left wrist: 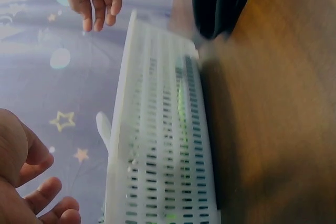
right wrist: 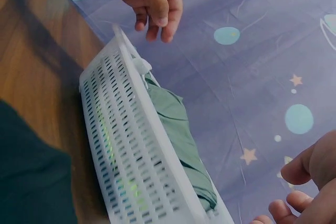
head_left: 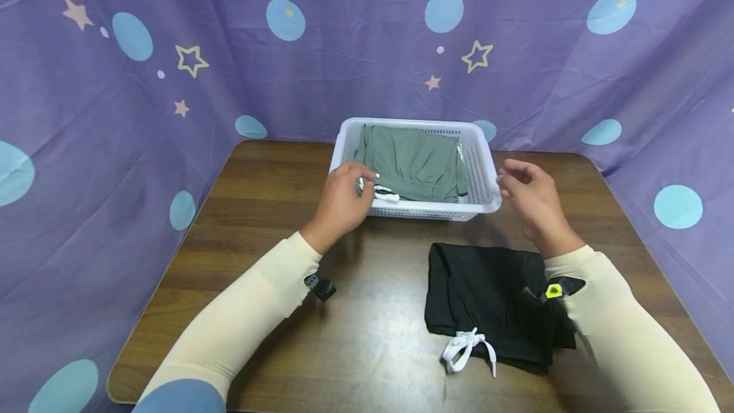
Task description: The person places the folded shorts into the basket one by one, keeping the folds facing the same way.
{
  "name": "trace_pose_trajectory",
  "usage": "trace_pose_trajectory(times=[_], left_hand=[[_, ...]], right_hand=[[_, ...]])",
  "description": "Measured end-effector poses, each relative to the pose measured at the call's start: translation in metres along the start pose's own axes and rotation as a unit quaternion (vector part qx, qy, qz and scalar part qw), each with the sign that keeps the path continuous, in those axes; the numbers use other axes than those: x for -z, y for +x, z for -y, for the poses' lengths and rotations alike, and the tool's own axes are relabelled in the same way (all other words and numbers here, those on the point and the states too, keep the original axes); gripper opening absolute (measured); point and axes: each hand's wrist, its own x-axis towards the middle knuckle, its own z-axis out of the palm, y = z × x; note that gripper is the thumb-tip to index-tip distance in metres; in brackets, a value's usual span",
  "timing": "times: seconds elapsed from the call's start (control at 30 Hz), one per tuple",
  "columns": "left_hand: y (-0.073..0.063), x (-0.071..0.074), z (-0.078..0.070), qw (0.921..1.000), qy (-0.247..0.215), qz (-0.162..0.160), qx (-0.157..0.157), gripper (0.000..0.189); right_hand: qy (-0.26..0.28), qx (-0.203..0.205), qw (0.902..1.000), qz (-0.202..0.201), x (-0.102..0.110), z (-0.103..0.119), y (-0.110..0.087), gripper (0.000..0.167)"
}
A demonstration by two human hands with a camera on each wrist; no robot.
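A white plastic basket (head_left: 417, 208) stands toward the back of the table with a folded grey-green garment (head_left: 415, 161) lying in it. White cord ends show at the garment's front left. My left hand (head_left: 346, 199) hovers over the basket's front left corner, fingers loosely bent, holding nothing. Beyond the right rim, my right hand (head_left: 530, 199) is raised with relaxed fingers and nothing in its grasp. Both wrist views show the hands apart from the basket wall (right wrist: 131, 129). Nearer to me, below the right hand, lies a folded black garment (head_left: 493, 298) with a white drawstring bow (head_left: 467, 348).
The brown wooden table (head_left: 258, 209) carries the basket and the black garment. A purple curtain (head_left: 355, 81) with stars and blue ovals hangs behind and at both sides. A small dark device (head_left: 320, 287) is strapped at my left wrist.
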Motion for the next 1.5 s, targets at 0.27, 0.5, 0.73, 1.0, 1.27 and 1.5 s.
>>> trace_pose_trajectory(times=[0.27,0.5,0.73,1.0,1.27,1.5], left_hand=[[-0.031,0.000,-0.022,0.9994,-0.023,0.025,-0.009,0.014],[-0.052,-0.011,-0.033,0.9927,-0.015,0.118,0.018,0.012],[-0.064,-0.030,-0.026,0.9570,-0.038,0.263,0.116,0.017],[-0.068,-0.047,-0.021,0.8939,-0.140,0.366,0.218,0.015],[-0.072,-0.056,-0.026,0.8533,-0.135,0.434,0.255,0.021],[-0.077,-0.060,-0.029,0.8218,-0.157,0.471,0.280,0.026]], right_hand=[[-0.082,-0.012,0.9962,0.029,0.039,-0.019,-0.027,0.050],[-0.296,0.003,0.9517,0.083,0.074,-0.044,-0.038,0.064],[-0.340,-0.097,0.9141,0.199,0.098,-0.065,-0.040,0.079],[-0.365,-0.157,0.8899,0.225,0.106,-0.082,-0.044,0.081],[-0.429,-0.134,0.8522,0.268,0.108,-0.093,-0.054,0.069],[-0.376,-0.177,0.8552,0.310,0.104,-0.098,-0.058,0.066]])
